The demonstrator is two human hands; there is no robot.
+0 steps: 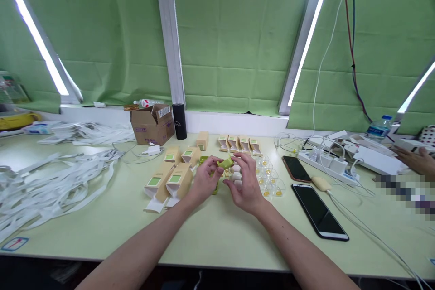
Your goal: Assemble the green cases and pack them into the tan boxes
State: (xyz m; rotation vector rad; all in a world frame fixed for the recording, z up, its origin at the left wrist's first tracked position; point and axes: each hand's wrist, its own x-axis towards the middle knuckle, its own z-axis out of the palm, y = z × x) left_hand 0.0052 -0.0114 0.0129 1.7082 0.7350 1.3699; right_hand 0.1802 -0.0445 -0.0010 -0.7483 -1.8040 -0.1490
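My left hand (205,180) pinches a small, curved green plastic piece (226,163) between thumb and fingers. Close by on the right, my right hand (246,186) has its thumb and fingers apart, fingertips near the green piece's end; whether they touch it I cannot tell. Behind and between the hands show small whitish pieces (235,169), partly covered by the right fingers. More green plastic (203,159) lies behind my left hand, mostly hidden. Several clear plastic cups with yellow bits (267,176) stand in rows just beyond my right hand.
Cream cartons with green labels (180,176) lie left of my hands, and smaller ones (239,143) stand behind. Two phones (319,210), a power strip (328,166) and cables are on the right. White straps (78,190) cover the left. Another person's hand (416,159) is far right.
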